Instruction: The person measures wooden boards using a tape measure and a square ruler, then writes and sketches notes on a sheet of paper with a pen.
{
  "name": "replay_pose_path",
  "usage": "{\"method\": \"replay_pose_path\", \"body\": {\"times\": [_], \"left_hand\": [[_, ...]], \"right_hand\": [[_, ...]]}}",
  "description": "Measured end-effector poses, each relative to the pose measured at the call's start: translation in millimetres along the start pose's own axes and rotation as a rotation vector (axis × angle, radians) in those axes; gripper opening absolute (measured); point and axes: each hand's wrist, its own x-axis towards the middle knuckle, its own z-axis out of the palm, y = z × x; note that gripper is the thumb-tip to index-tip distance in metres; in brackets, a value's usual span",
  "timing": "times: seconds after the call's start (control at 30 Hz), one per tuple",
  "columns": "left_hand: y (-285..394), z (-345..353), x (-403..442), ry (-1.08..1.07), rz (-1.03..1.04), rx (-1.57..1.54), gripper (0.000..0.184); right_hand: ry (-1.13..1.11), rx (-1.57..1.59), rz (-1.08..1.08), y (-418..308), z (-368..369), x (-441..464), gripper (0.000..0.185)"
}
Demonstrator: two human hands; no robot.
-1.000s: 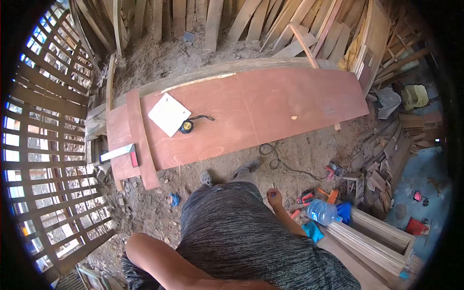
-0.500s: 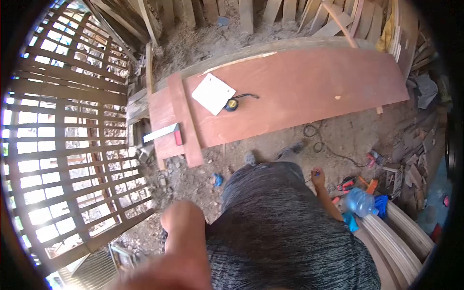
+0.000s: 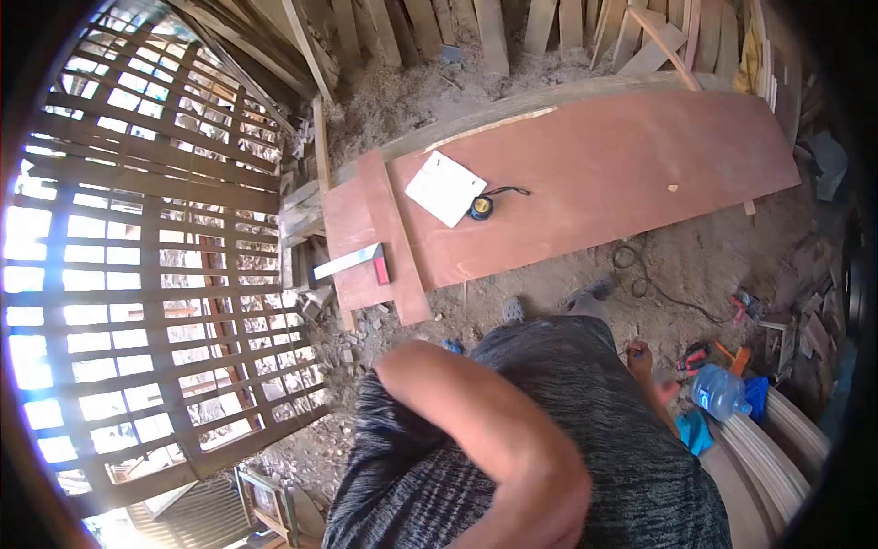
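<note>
My left arm is bent across my dark shirt in the head view. At the bottom, my left hand [image 3: 551,499] is curled inward close to the body, its fingers hidden and blurred. My right hand [image 3: 639,355] hangs low at my right side, fingers closed around a small dark-blue item [image 3: 637,348] too small to name. Ahead lies a reddish plywood sheet [image 3: 594,183], with a narrow plywood strip [image 3: 391,233] across its left part. A white paper sheet [image 3: 445,189], a tape measure [image 3: 481,208] and a try square [image 3: 353,263] rest there, away from both hands.
A slatted wooden wall [image 3: 183,265] stands at left. On the ground at right are a black cable [image 3: 672,300], a red-and-black tool [image 3: 695,358], a clear water bottle [image 3: 721,395] and long pale boards [image 3: 764,467]. Upright planks [image 3: 494,41] line the far side.
My left arm has swung inward across my torso from the lower left. The view has shifted, so the plywood appears farther right. My right hand remains low at my side.
</note>
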Motion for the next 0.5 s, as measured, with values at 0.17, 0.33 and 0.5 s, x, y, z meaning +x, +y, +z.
{"method": "replay_pose_path", "body": {"times": [0.17, 0.33, 0.5], "left_hand": [[-6, 1, -9, -0.003, 0.038, 0.007, 0.036], [-6, 3, -12, -0.020, 0.071, 0.039, 0.035], [1, 13, -7, -0.008, 0.143, 0.105, 0.034]], "right_hand": [[-0.021, 0.131, -0.011, -3, -3, -4, 0.010], [0.002, 0.499, -0.011, 1, 11, -7, 0.016], [-0.098, 1.465, 0.508, 38, 13, 6, 0.018]]}}
